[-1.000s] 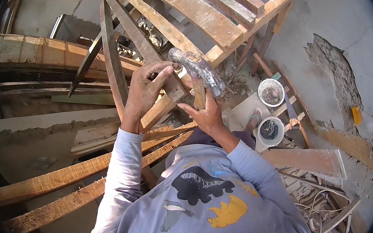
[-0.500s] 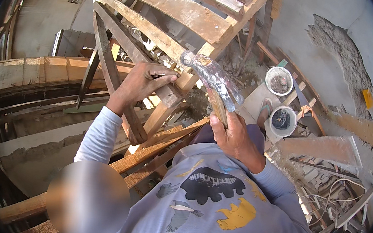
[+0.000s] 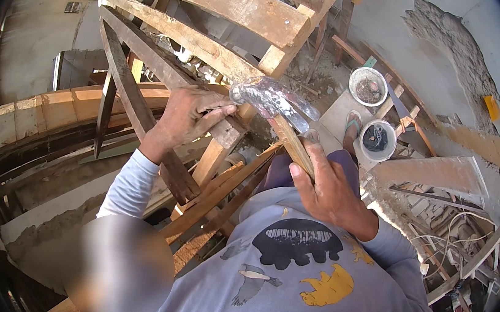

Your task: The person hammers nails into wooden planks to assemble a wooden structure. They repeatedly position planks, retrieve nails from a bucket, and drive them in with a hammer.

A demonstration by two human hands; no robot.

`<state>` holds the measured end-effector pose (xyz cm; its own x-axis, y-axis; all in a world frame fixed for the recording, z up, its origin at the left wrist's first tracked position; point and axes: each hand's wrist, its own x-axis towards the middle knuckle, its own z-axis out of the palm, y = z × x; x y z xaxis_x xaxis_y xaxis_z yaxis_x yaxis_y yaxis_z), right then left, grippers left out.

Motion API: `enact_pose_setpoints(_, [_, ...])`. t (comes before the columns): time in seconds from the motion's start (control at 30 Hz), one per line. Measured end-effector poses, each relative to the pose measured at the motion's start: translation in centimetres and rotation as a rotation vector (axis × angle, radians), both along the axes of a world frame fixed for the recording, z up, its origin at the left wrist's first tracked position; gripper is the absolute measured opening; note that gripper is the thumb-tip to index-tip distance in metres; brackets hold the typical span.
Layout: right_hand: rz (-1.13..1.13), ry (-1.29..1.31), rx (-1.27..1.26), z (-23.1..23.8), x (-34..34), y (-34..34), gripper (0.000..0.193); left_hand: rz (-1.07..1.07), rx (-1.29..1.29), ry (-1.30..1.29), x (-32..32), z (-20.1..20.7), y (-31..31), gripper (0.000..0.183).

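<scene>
1. A pale grey wall (image 3: pixel 382 23) fills the upper right, its plaster broken away in a long rough patch (image 3: pixel 453 50).
2. A wooden frame with slats (image 3: pixel 218 1) spans the top middle.
3. The person's grey shirt (image 3: pixel 282 307), printed with animals, covers the lower middle.
4. A dark wooden bar (image 3: pixel 151 52) slants from the frame's left side down to the left hand, its cut end facing the person.
5. Two pale buckets stand at the right: one (image 3: pixel 353 87) with greyish contents, the other (image 3: pixel 389 150) with dark contents.
6. A hammer (image 3: pixel 283 132) is over the bar's near end, its spattered metal head just beside the left fingertips, claw pointing right.
7. The right hand (image 3: pixel 332 193) has its grip clamped on the hammer's wooden handle.
8. The left hand (image 3: pixel 185 115) lies curled over the bar; I cannot tell whether its grip clamps the wood or pinches something small.
</scene>
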<state>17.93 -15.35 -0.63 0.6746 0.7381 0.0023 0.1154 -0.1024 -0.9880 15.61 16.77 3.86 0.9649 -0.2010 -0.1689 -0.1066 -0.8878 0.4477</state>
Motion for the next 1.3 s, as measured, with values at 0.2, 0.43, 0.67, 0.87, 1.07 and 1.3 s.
enact_pose_setpoints(0.2, [-0.010, 0.036, -0.004, 0.8, -0.5, 0.3, 0.043, -0.056, -0.007, -0.035, 0.3, -0.3, 0.4, 0.016])
enact_pose_setpoints(0.43, [-0.057, 0.103, -0.050, 2.3, -0.1, 0.0, 0.045, -0.014, -0.081, -0.029, 0.5, -0.5, 0.2, 0.017])
enact_pose_setpoints(0.67, [-0.013, 0.136, -0.112, 2.5, 0.5, -0.4, 0.045, -0.028, -0.067, 0.075, 0.9, 0.2, 0.2, 0.019])
enact_pose_setpoints(0.87, [0.072, 0.183, -0.319, 2.8, 0.4, -0.6, 0.049, -0.059, -0.074, 0.037, 0.8, -0.1, 1.2, 0.022])
enact_pose_setpoints(1.07, [0.078, 0.198, -0.308, 1.1, -0.1, -0.7, 0.050, -0.070, 0.005, -0.029, -0.1, -0.3, 1.0, 0.028])
enact_pose_setpoints(1.3, [0.026, 0.257, -0.240, 2.1, 1.3, -0.4, 0.038, -0.081, -0.041, -0.194, -1.0, -1.6, 1.2, 0.017])
